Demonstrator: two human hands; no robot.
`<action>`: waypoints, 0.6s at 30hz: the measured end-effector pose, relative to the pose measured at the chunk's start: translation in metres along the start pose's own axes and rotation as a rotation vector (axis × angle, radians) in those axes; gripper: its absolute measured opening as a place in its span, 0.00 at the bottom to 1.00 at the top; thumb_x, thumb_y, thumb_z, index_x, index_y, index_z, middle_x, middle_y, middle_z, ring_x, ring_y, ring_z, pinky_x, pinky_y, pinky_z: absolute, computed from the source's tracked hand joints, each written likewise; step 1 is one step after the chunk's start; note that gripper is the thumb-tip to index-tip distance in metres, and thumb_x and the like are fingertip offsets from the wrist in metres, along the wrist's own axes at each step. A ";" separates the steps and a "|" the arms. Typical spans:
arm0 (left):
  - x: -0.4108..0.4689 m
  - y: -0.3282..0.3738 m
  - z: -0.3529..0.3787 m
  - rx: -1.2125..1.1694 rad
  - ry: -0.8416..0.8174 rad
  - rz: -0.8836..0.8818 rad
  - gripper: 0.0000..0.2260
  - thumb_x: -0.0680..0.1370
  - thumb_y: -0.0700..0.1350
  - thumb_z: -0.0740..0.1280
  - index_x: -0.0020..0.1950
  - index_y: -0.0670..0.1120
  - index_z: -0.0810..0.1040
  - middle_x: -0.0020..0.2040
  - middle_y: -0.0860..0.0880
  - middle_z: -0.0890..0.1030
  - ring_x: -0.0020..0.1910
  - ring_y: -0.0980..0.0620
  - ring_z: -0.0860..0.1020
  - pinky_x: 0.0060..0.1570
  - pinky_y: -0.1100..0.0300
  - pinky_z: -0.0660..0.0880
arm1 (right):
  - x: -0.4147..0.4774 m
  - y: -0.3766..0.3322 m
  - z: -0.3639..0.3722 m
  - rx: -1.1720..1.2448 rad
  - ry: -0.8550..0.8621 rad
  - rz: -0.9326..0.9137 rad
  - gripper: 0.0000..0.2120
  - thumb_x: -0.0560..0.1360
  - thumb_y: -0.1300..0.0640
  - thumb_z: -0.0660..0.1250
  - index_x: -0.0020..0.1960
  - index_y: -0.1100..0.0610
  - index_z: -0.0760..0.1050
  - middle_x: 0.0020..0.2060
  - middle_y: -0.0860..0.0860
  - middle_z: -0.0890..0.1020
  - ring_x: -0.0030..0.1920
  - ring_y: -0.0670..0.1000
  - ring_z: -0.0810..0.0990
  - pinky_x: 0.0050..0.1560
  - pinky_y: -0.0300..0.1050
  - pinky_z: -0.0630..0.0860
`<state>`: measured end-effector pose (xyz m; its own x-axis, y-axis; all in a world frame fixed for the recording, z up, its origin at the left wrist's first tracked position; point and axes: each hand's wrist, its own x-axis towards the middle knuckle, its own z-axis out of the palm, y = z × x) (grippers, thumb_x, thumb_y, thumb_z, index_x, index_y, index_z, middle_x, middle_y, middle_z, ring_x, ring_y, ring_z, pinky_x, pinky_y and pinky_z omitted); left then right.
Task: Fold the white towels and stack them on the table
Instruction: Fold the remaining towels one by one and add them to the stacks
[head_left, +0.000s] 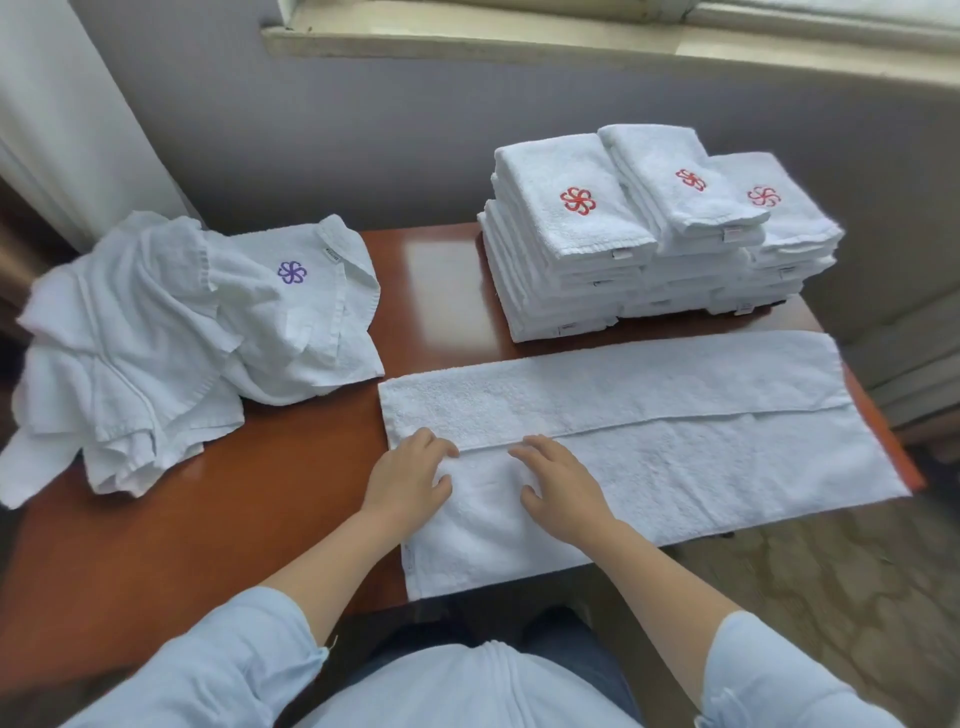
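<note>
Obs. One white towel lay spread lengthwise on the near right part of the tabletop. Its far long edge was turned over toward the person, leaving a hem line along the length of the cloth. Its near edge and right corner hung just past the tabletop's edge.

Left grip: bare hand, palm down, fingers spread and nearly flat on the towel's left end, fingertips at the hem line. It was wide and holding nothing.
Right grip: likewise flat and wide, just beside the left, fingertips touching the hem line. Neither pinched the cloth.

Also present: folded stacks, three side by side at the far right with red emblems on top, just behind the spread towel. An unfolded heap sat at the left with one purple emblem showing. It lay near the spread towel's far left corner; contact could not be told.

Judgement: the step in hand looked like pressing down the first lengthwise fold.

Handling: terry cloth, so light, soft and limp. It would likely sag when lifted and keep a crease only if pressed. It might also slide on the glossy wood.

Best hold, in my estimate: pinch the near hem at two well-spaced points, thumbs under the overhanging edge, and carry it over the hem line. A single-point lift would probably bunch the cloth and undo the fold.
</note>
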<state>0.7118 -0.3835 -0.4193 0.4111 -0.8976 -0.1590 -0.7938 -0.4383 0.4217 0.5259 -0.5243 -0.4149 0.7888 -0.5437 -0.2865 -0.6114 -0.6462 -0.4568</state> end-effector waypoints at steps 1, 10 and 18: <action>-0.007 0.004 0.003 -0.011 0.002 0.006 0.11 0.78 0.49 0.65 0.60 0.54 0.75 0.55 0.56 0.73 0.51 0.57 0.75 0.40 0.63 0.71 | -0.004 0.003 0.000 -0.001 -0.011 -0.007 0.25 0.79 0.56 0.62 0.76 0.49 0.65 0.76 0.47 0.63 0.76 0.48 0.60 0.73 0.45 0.64; -0.076 0.034 0.030 0.014 -0.037 -0.068 0.17 0.68 0.65 0.68 0.48 0.57 0.72 0.48 0.61 0.68 0.46 0.59 0.69 0.46 0.64 0.64 | -0.042 0.034 -0.001 -0.082 -0.021 -0.164 0.22 0.78 0.50 0.65 0.71 0.49 0.70 0.71 0.46 0.69 0.71 0.47 0.66 0.67 0.41 0.66; -0.106 0.057 0.051 0.274 -0.081 -0.225 0.11 0.74 0.39 0.65 0.54 0.50 0.74 0.55 0.52 0.71 0.55 0.51 0.70 0.48 0.62 0.68 | -0.073 0.059 0.006 -0.218 -0.150 -0.322 0.23 0.73 0.44 0.69 0.65 0.49 0.68 0.71 0.47 0.64 0.74 0.52 0.58 0.75 0.47 0.57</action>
<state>0.6001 -0.3153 -0.4234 0.5608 -0.7735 -0.2954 -0.7829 -0.6115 0.1147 0.4329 -0.5201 -0.4257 0.9324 -0.2221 -0.2851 -0.3187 -0.8773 -0.3588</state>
